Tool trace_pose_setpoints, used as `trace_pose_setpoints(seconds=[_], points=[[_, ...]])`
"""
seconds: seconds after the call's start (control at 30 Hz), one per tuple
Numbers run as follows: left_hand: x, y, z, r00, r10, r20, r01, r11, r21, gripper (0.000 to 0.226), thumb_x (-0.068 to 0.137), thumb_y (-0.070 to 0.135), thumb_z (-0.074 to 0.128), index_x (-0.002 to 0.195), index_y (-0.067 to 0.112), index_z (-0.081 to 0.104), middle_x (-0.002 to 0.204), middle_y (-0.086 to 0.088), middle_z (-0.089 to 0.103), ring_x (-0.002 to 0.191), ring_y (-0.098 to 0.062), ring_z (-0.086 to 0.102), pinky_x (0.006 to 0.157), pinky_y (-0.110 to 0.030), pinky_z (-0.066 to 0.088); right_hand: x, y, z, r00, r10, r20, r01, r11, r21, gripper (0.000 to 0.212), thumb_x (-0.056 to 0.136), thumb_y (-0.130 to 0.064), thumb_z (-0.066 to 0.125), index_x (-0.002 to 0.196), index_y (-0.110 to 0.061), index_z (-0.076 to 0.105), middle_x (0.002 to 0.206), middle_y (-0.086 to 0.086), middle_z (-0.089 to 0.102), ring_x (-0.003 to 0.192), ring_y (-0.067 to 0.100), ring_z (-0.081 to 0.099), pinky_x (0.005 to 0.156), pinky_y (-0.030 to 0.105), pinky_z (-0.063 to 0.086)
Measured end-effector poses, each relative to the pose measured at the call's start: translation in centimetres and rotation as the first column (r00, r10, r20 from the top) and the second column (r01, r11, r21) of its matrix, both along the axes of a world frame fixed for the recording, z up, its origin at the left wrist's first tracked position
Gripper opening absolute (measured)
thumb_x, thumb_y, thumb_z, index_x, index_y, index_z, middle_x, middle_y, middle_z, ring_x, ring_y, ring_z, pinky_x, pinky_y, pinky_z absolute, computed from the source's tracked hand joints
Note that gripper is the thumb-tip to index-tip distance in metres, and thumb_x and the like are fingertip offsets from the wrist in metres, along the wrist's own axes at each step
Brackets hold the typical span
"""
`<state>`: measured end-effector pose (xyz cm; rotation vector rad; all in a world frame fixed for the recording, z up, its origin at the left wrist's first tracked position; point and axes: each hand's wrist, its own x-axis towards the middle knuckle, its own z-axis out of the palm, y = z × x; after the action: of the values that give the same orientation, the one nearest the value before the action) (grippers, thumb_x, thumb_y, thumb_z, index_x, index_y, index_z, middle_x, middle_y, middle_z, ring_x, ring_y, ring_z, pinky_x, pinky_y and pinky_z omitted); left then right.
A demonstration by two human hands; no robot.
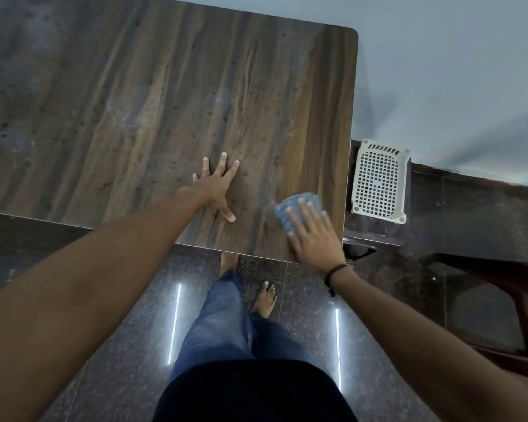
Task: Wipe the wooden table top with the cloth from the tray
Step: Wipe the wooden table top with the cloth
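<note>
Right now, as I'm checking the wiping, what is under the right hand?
A blue cloth lies under the right hand, pressed onto the brown wooden table top near its right edge. Only the cloth's far and left parts show; the hand covers the rest.

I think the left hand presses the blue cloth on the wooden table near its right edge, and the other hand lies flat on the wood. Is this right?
Not quite. The head view shows the right hand pressing the blue cloth on the wooden table near its right edge; the left hand lies flat on the wood.
</note>
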<state>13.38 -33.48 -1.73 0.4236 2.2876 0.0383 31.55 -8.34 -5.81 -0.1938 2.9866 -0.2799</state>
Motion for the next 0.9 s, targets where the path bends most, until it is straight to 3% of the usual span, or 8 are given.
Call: trace_pose_setpoints(seconds=[0.1, 0.23, 0.37, 0.5, 0.53, 0.67, 0.83, 0.9], points=[[0.0, -0.6, 0.1, 1.0, -0.015, -0.002, 0.015, 1.0, 0.019, 0.15, 0.06, 0.053, 0.091, 0.154, 0.032, -0.024, 0.158, 0.0, -0.039, 0.145, -0.047, -0.027, 0.114, -0.069, 0.008, -0.5, 3.2, -0.5, 0.851, 0.525, -0.021, -0.524, 0.851, 0.038, 0.053, 0.108, -0.047, 0.022, 0.16, -0.037, 0.016, 0.168, -0.002, 0.014, 0.155, 0.02, 0.011, 0.125, 0.051, 0.017], [0.1, -0.5, 0.3, 1.0, -0.031, 0.002, 0.031, 1.0, 0.004, 0.149, 0.061, 0.053, 0.09, 0.154, 0.031, -0.025, 0.158, -0.001, -0.039, 0.144, -0.047, -0.027, 0.115, -0.068, 0.007, -1.8, 0.2, 0.3, 0.999, -0.046, 0.017, 0.047, 0.998, -0.051, 0.053, 0.108, -0.047, 0.023, 0.158, -0.043, 0.008, 0.169, 0.0, 0.007, 0.156, 0.022, 0.002, 0.125, 0.057, 0.012], [0.0, -0.7, 0.3, 1.0, -0.014, 0.011, 0.014, 1.0, 0.027, 0.148, 0.062, 0.049, 0.091, 0.155, 0.031, -0.023, 0.158, 0.001, -0.039, 0.144, -0.046, -0.029, 0.115, -0.068, 0.005, -1.3, 0.8, -0.4, 0.841, 0.54, -0.029, -0.539, 0.841, 0.04, 0.05, 0.107, -0.05, 0.026, 0.157, -0.044, 0.023, 0.168, 0.001, 0.017, 0.155, 0.022, 0.013, 0.125, 0.05, 0.013], [0.0, -0.6, 0.2, 1.0, -0.015, 0.013, 0.015, 0.999, 0.03, 0.148, 0.062, 0.048, 0.091, 0.154, 0.031, -0.024, 0.158, 0.0, -0.04, 0.143, -0.046, -0.03, 0.115, -0.068, 0.004, -4.0, 0.0, 0.7, 1.0, -0.013, 0.027, 0.015, 0.998, -0.054, 0.052, 0.107, -0.05, 0.022, 0.159, -0.044, 0.016, 0.169, 0.001, 0.008, 0.156, 0.024, 0.003, 0.123, 0.058, 0.014], [0.0, -0.6, 0.2, 1.0, -0.016, 0.014, 0.016, 0.999, 0.03, 0.148, 0.062, 0.048, 0.091, 0.154, 0.031, -0.024, 0.158, 0.0, -0.04, 0.143, -0.046, -0.03, 0.115, -0.068, 0.004, -3.5, -2.0, 0.6, 1.0, 0.021, 0.021, -0.02, 0.999, -0.045, 0.053, 0.107, -0.049, 0.022, 0.159, -0.041, 0.016, 0.169, 0.002, 0.008, 0.156, 0.026, 0.003, 0.123, 0.058, 0.014], [0.0, -1.1, 0.2, 1.0, -0.03, 0.008, 0.029, 0.999, 0.041, 0.146, 0.063, 0.05, 0.09, 0.155, 0.031, -0.022, 0.158, 0.001, -0.039, 0.144, -0.045, -0.029, 0.115, -0.067, 0.005, -2.8, 0.5, -0.5, 0.691, 0.723, 0.002, -0.721, 0.69, 0.063, 0.052, 0.109, -0.047, 0.025, 0.16, -0.038, 0.017, 0.169, -0.004, 0.008, 0.156, 0.022, 0.002, 0.126, 0.048, 0.005], [-0.1, -0.8, 0.3, 0.999, -0.053, 0.006, 0.053, 0.998, 0.03, 0.147, 0.063, 0.05, 0.09, 0.155, 0.029, -0.023, 0.158, -0.002, -0.039, 0.144, -0.046, -0.029, 0.115, -0.067, 0.007, -4.1, -1.7, 0.2, 0.997, 0.071, 0.012, -0.071, 0.997, -0.011, 0.055, 0.108, -0.044, 0.023, 0.161, -0.029, 0.019, 0.168, -0.002, 0.013, 0.156, 0.027, 0.006, 0.122, 0.056, 0.02], [-0.3, -1.1, 0.5, 0.998, -0.068, 0.008, 0.068, 0.998, 0.019, 0.147, 0.063, 0.05, 0.09, 0.154, 0.029, -0.024, 0.158, -0.002, -0.039, 0.143, -0.047, -0.029, 0.115, -0.067, 0.008, -2.8, -3.0, -0.4, 0.94, 0.341, -0.026, -0.341, 0.94, 0.028, 0.055, 0.108, -0.044, 0.025, 0.16, -0.028, 0.021, 0.168, -0.004, 0.016, 0.155, 0.028, 0.01, 0.123, 0.054, 0.02]])
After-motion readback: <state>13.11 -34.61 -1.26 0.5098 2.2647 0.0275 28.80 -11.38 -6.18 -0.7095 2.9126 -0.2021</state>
